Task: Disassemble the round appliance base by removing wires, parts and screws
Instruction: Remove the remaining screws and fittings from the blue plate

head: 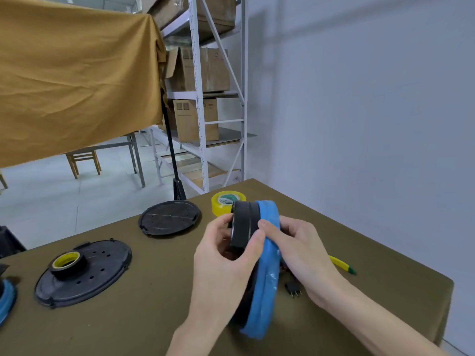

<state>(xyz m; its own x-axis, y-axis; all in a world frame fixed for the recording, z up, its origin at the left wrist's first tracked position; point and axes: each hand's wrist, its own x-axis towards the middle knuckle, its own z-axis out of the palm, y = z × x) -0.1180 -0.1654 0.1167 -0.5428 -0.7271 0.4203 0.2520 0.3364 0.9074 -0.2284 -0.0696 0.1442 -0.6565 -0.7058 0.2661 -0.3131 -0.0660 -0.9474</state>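
The blue-wrapped round base (267, 273) is held on edge between the left hand (226, 255) and right hand (300, 255), both closed around it. Printing on the yellow tape roll (226, 201) is too blurred to be read.

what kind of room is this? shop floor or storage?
Likely a storeroom used as a makeshift workbench: metal shelving holding cardboard boxes, plus a cloth-covered table with tape rolls and loose black covers.

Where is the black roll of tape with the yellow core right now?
In the head view, the black roll of tape with the yellow core sits at the left, on the nearer black perforated round plastic cover, away from both hands.
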